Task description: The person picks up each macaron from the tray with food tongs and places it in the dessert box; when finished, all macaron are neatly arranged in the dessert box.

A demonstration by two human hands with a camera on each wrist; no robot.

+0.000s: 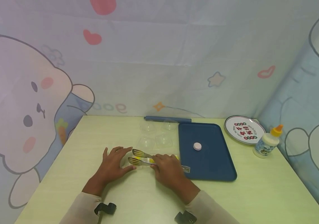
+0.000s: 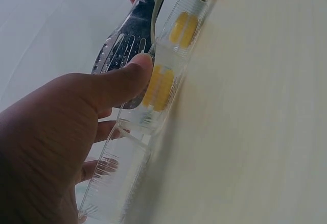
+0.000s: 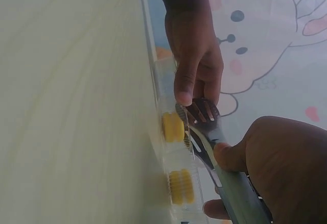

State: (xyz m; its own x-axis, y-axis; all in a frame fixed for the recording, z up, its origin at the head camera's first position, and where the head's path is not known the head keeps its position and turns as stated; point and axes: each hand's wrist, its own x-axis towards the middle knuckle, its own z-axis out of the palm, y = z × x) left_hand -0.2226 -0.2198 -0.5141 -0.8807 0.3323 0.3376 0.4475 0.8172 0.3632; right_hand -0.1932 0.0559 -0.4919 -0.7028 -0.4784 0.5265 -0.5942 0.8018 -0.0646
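Note:
My right hand grips metal tongs with slotted heads. Their heads are spread a little and lie over a long clear plastic tray. Yellow macarons sit in that tray's compartments; the compartment at its left end holds none. Around the left end, my left hand holds the tray, thumb on the near side and fingers behind the clear wall. The left thumb tip is close beside a tong head. Whether the tongs touch a macaron I cannot tell.
On the blue tray, right of the hands, lies a pale pink macaron. Several clear domes stand behind the hands. A blue rod lies at the back edge. Farther right are a printed plate and a yellow-capped bottle.

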